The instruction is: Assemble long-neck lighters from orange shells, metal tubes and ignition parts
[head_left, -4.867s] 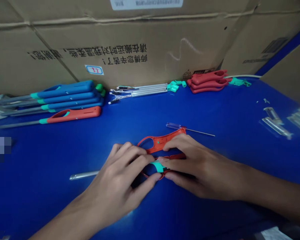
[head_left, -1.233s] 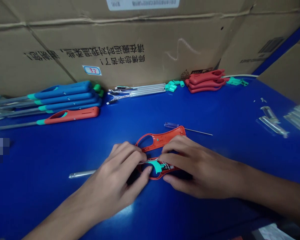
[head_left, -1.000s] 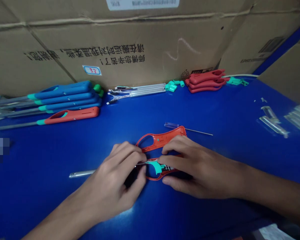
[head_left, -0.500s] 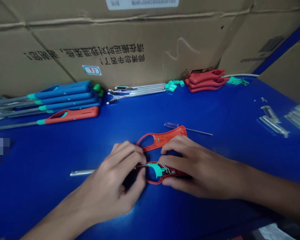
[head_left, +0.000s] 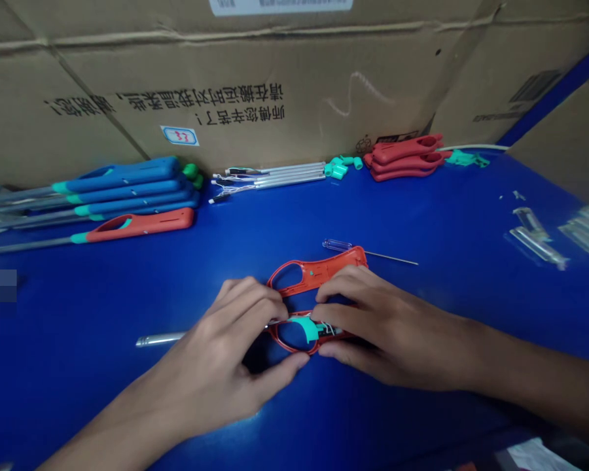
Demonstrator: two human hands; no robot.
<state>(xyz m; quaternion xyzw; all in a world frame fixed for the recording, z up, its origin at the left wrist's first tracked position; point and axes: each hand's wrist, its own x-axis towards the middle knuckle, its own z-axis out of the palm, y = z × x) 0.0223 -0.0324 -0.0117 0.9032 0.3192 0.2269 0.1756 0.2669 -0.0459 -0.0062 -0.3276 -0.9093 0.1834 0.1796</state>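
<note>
The red handle half of a long-nosed lighter lies on the blue table. It holds a green trigger and thin white wires beside a dark part. My left hand grips the handle at its loop, fingers on the upper edge and thumb at the lower rim. A silver lighter tube sticks out to the left from under that hand. My right hand pinches the handle's right end, hiding much of it. The matching red half-shell lies just behind, inner side up, partly covered by my right fingers.
Behind it lies a screwdriver. At back left are stacked blue lighters and one red lighter. Several metal tubes, green parts and red shells line the cardboard box. Clear plastic pieces lie right.
My left thumb has stretched right from the loop's left side to its lower rim. More of the red loop shows, and the handle has shifted slightly upward. My right hand is nearly still.
</note>
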